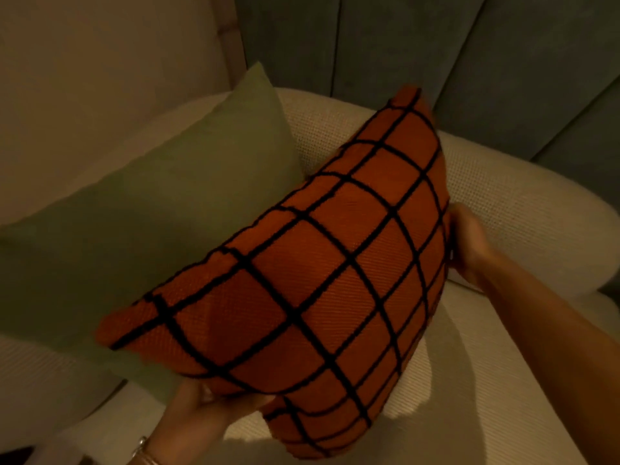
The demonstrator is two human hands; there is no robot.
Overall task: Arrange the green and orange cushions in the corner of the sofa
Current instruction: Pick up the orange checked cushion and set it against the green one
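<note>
Dim, warm light falls over a cream woven-fabric sofa [486,380] whose rounded back curves around the corner, with grey-green padded wall panels [419,45] rising behind it. Leaning in that corner, against the sofa back on the left, stands your plain sage-green square cushion [144,223], one pointed tip up toward the panels and its lower part hidden behind the other cushion.

In front of it you hold the orange woven cushion [318,280], crossed by a grid of raised black lines that split it into squares. It is tilted, its long upper seam running from lower left to upper right, plump and bulging toward you, its top corner blurred. It overlaps the green cushion, and its lower corner hangs over the seat.

Your left hand [198,414] is closed on the cushion's lower edge, thumb on top of the fabric; bracelets [144,454] circle that wrist. Your right hand [469,243] presses against the cushion's right edge, with the fingers hidden behind it, so you cannot tell how they are set.
</note>
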